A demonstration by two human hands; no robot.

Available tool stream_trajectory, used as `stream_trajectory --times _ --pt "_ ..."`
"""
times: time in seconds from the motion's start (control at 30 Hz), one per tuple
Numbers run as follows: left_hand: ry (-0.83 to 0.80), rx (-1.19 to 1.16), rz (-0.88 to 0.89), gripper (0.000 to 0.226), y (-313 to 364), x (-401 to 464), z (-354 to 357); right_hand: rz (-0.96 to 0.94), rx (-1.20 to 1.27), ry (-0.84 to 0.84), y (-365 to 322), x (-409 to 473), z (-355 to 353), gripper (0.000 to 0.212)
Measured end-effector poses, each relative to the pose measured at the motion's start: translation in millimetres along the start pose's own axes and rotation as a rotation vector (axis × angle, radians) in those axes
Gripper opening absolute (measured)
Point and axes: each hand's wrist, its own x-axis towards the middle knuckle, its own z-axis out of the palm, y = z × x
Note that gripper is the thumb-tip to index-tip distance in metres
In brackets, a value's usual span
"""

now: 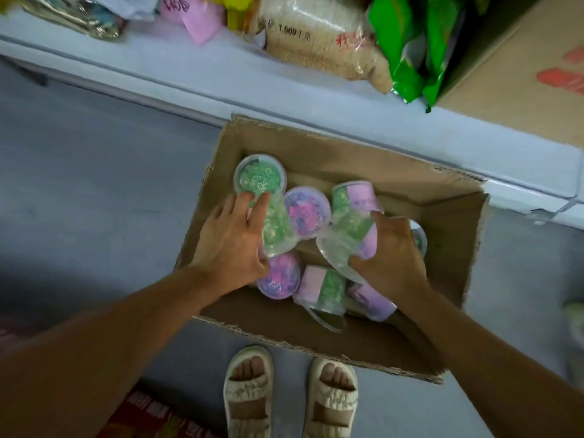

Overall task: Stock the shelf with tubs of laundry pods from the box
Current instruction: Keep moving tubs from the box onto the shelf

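Inside the cardboard box [448, 216] below the shelf [221, 74]: left hand [230, 238] grasping a green tub [276, 226], right hand [392, 251] grasping another tub [350, 235]; more tubs [306, 213] lying around them.

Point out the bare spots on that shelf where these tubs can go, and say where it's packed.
Free: the white shelf along its front edge, from the foil packet to below the rice bag, and the strip in front of the brown carton. Crowded: the back row, where the pink packets, rice bag and green bags sit touching.
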Motion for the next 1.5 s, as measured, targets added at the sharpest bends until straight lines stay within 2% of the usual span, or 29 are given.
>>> stream_trajectory --times 0.23,0.4,0.47,0.57,0.63,0.7,0.83,0.93,1.0,1.1,1.33,1.4,1.5 --pt "0.082 -0.527 -0.379 0.095 32.8 -35.9 -135.2 0.109 0.288 0.115 -46.2 -61.5 -134.3 0.071" --pt "0.192 -0.796 -0.475 0.053 39.0 -64.8 -250.0 0.111 0.37 0.198 -83.0 -107.8 -246.3 0.065" --pt "0.209 -0.906 -0.506 0.045 39.8 -76.7 -297.9 0.126 0.452 0.217 -99.7 -129.1 -289.6 0.066" --pt "0.226 -1.111 -0.55 0.07 41.6 -92.9 -368.2 0.126 0.537 0.268 -128.3 -162.8 -353.1 0.071" --pt "0.257 -1.193 -0.565 0.083 42.6 -111.2 -421.8 0.09 0.581 0.359 -152.3 -194.2 -402.4 0.069" --pt "0.274 -1.324 -0.588 0.082 44.9 -120.8 -454.4 0.075 0.656 0.386 -168.1 -212.1 -433.6 0.064" --pt "0.314 -1.513 -0.549 0.06 44.8 -145.8 -540.6 0.062 0.9 0.441 -200.8 -257.0 -508.6 0.052" --pt "0.27 -1.698 -0.462 0.045 39.6 -163.1 -603.2 -0.001 1.084 0.478 -226.3 -291.4 -565.3 0.039" --pt "0.271 -1.731 -0.381 0.03 39.0 -174.1 -641.9 -0.048 1.162 0.492 -240.1 -309.7 -599.5 0.036" --pt "0.356 -1.712 -0.272 0.012 43.5 -189.0 -697.2 -0.113 1.228 0.497 -260.8 -334.1 -645.1 0.031" --pt "0.379 -1.785 -0.108 0.021 61.3 -198.2 -807.9 -0.246 1.413 0.5 -293.5 -359.0 -736.3 0.01" --pt "0.389 -1.86 -0.074 0.016 68.9 -194.6 -833.0 -0.272 1.424 0.511 -297.7 -357.1 -759.5 0.014" --pt "0.391 -1.886 -0.036 0.018 79.4 -183.6 -864.5 -0.289 1.396 0.495 -302.6 -354.1 -792.9 0.029"
